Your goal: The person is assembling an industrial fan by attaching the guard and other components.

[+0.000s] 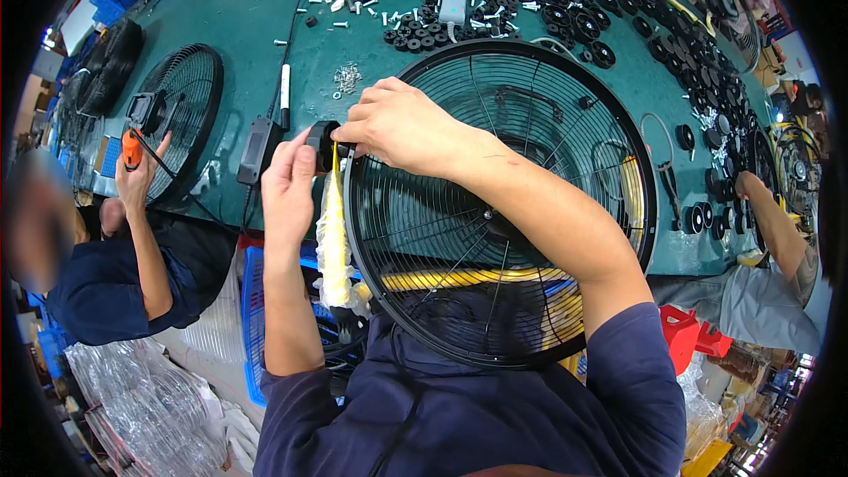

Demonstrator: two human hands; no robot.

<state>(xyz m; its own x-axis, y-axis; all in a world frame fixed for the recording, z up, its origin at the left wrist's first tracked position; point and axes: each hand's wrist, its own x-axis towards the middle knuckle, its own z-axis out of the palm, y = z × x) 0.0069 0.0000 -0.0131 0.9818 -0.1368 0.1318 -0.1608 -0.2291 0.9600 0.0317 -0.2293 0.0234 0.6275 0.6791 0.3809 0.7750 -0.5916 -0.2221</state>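
Your left hand and right hand both pinch, fingers closed, a small black clip at the rim of the black wire fan guard, which leans against the green table. Judged light, stiff, springy; grip the rim, not thin wires. Yellow-white wrapped bundle hangs below; blue crate underneath.

Both hands, left hand and right hand, pinch a black knob at the fan guard rim.

Round black wire fan guard flat on green table, small black part at its left rim.
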